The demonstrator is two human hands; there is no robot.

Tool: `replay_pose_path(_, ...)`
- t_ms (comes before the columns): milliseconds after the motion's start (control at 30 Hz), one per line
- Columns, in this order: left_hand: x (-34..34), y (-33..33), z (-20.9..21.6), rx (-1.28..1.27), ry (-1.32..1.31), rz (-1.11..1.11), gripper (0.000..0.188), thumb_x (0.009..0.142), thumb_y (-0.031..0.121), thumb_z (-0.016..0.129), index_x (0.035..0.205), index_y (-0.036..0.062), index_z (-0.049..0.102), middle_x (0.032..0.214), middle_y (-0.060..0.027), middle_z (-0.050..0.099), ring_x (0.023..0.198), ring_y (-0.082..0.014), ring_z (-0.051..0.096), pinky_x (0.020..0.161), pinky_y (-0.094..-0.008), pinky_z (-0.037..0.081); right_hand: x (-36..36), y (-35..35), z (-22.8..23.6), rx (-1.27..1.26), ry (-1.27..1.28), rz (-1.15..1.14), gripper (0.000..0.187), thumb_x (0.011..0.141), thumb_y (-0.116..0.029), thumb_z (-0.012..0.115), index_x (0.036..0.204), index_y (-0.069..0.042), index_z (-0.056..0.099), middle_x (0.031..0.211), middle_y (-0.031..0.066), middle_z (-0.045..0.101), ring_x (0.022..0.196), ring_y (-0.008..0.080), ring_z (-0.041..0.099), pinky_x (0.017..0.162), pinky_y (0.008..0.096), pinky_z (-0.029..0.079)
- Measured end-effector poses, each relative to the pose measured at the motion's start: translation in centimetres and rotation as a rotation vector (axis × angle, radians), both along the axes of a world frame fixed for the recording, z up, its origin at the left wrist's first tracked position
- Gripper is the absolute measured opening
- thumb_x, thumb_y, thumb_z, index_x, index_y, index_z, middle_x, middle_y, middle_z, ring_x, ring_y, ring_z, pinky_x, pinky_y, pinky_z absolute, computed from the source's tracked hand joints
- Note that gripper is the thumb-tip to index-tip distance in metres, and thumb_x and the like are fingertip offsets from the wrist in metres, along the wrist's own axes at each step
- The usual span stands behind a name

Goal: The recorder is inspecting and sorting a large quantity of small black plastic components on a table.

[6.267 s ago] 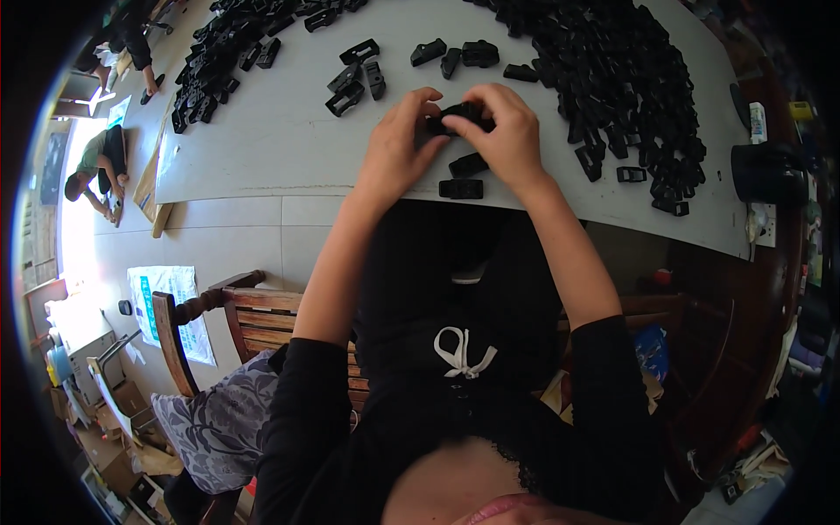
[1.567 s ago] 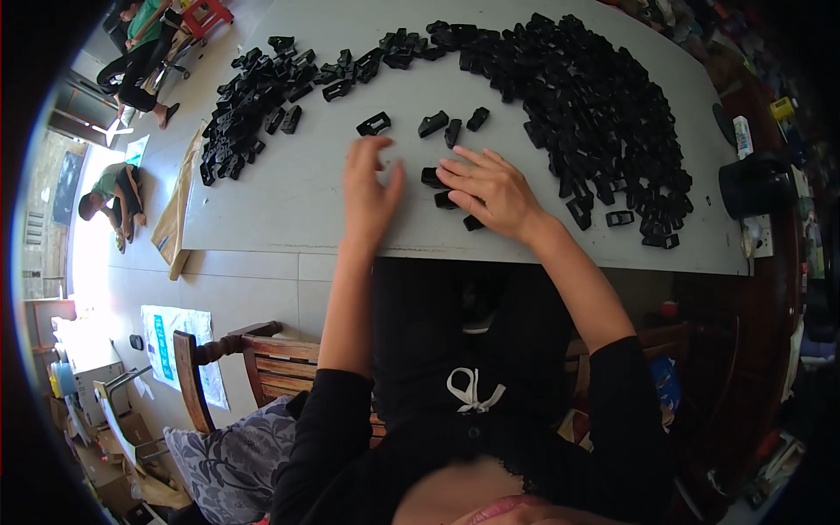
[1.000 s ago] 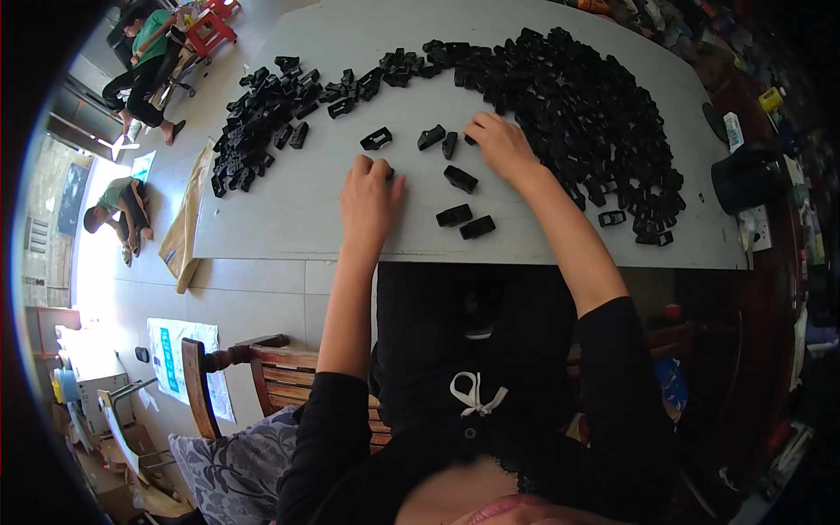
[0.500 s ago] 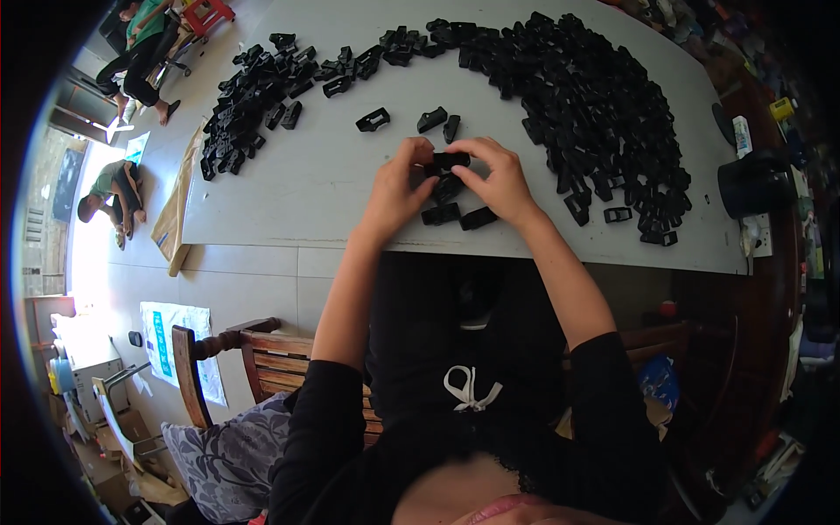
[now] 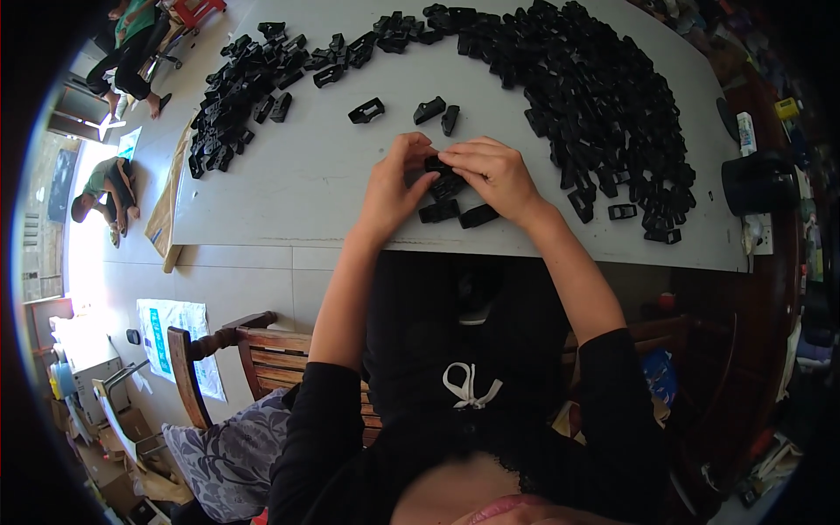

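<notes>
At the far left, on the tiled floor, a white sheet with blue print (image 5: 171, 337) lies flat beside a wooden chair (image 5: 254, 350), and a strip of brown cardboard (image 5: 168, 206) leans along the left edge of the grey table (image 5: 297, 188). On the table's upper left sits a loose heap of black plastic parts (image 5: 241, 83), with three single parts (image 5: 411, 111) lying apart in the bare middle. Near the table's front edge the left hand (image 5: 389, 188) and the right hand (image 5: 494, 175) meet, fingers curled in close around a small black plastic part (image 5: 437, 164) pinched between both sets of fingertips; how the part is turned cannot be told at this size. Just below the hands, touching or nearly touching one another, lie a few more black parts (image 5: 455, 210) on the table. To the right a much larger heap of black parts (image 5: 595, 87) curves from the top centre down the right side. Beyond it, at the table's right end, stands a black cylindrical container (image 5: 757, 184), with a slim white tube-shaped package (image 5: 746, 133) above it and a small yellow box (image 5: 786, 108) further right. Under the table's right side a blue package (image 5: 658, 376) shows near a chair.
</notes>
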State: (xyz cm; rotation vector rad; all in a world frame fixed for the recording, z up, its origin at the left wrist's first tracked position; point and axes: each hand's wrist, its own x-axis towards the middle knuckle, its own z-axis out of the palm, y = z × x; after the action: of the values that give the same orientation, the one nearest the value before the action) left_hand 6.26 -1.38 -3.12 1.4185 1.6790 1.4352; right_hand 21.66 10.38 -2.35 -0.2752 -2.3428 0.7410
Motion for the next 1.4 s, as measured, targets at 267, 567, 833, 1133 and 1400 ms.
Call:
replay_pose_path(267, 0.3, -0.1, -0.1, 0.003, 0.017, -0.034, 0.045, 0.078, -0.006, 0.070, 0.117, 0.0021, 0.048, 0.107, -0.0142, 0.064, 0.103, -0.0259, 0.065, 0.090, -0.0341, 0.053, 0.9, -0.6, 0.3, -0.015, -0.024, -0.016, 0.028, 0.077, 0.005, 0.068, 0.104, -0.004, 0.072, 0.100, 0.0112, 0.070, 0.091, 0.0237, 0.066, 0.076, 0.0305, 0.056)
replay_pose_path(567, 0.4, -0.1, -0.1, 0.023, 0.106, -0.037, 0.042, 0.076, -0.008, 0.068, 0.113, 0.0020, 0.050, 0.103, -0.0146, 0.064, 0.102, -0.0281, 0.065, 0.088, -0.0347, 0.053, 0.7, -1.4, 0.4, 0.157, -0.096, 0.015, 0.029, 0.081, 0.001, 0.066, 0.109, -0.002, 0.069, 0.114, 0.0126, 0.067, 0.103, 0.0280, 0.064, 0.085, 0.0346, 0.054)
replay_pose_path(833, -1.6, 0.3, 0.3, 0.117, 0.222, -0.088, 0.023, 0.079, 0.002, 0.067, 0.100, 0.0024, 0.058, 0.100, -0.0130, 0.064, 0.095, -0.0294, 0.063, 0.086, -0.0360, 0.050, 1.8, 0.4, 0.2, -0.022, -0.211, 0.028, 0.035, 0.089, -0.011, 0.059, 0.124, -0.007, 0.062, 0.135, 0.0110, 0.055, 0.125, 0.0290, 0.052, 0.103, 0.0378, 0.043)
replay_pose_path(1133, -2.8, 5.8, -1.3, 0.129, 0.589, 0.233, 0.020, 0.076, 0.004, 0.068, 0.093, 0.0053, 0.058, 0.111, -0.0152, 0.058, 0.093, -0.0329, 0.058, 0.081, -0.0387, 0.049, -2.5, 4.1, -1.3, 0.008, -0.170, -0.238, 0.027, 0.080, -0.003, 0.067, 0.107, -0.007, 0.067, 0.099, 0.0103, 0.061, 0.084, 0.0254, 0.062, 0.074, 0.0352, 0.051)
replay_pose_path(1400, -2.7, 4.3, -0.8, 0.089, 0.285, 0.182, 0.023, 0.077, 0.002, 0.069, 0.098, 0.0014, 0.059, 0.087, -0.0083, 0.061, 0.074, -0.0184, 0.059, 0.067, -0.0288, 0.049, -0.7, 3.3, -1.2, -0.049, -0.100, -0.310, 0.029, 0.080, -0.004, 0.070, 0.108, -0.003, 0.066, 0.089, 0.0066, 0.061, 0.067, 0.0182, 0.058, 0.065, 0.0300, 0.048)
